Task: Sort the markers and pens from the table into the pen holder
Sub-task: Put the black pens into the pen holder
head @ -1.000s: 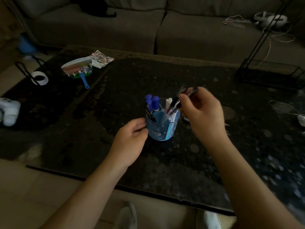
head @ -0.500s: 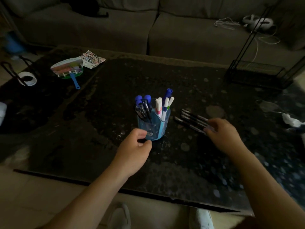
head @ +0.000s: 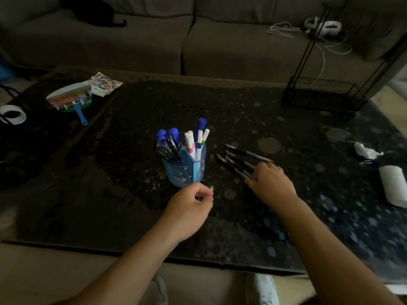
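A blue see-through pen holder (head: 185, 170) stands mid-table. It holds blue-capped markers (head: 167, 134), dark pens and white markers with coloured bands (head: 193, 142). To its right, several dark pens (head: 239, 160) lie side by side on the table. My right hand (head: 272, 184) rests knuckles-up over their near ends, fingers curled down onto them. My left hand (head: 190, 208) hovers just in front of the holder's base with its fingers curled in, thumb against forefinger, holding nothing and apart from the holder.
The dark speckled table (head: 132, 194) carries a hand fan with a blue handle (head: 71, 99) and a printed sheet (head: 105, 83) at back left, a black wire rack (head: 323, 95) at back right, and white crumpled paper (head: 366, 150) and a white roll (head: 394, 186) at right. A sofa stands behind.
My right hand left the top of the holder and dropped to the dark pens on the table. My left hand let go of the holder's side and drew back slightly.
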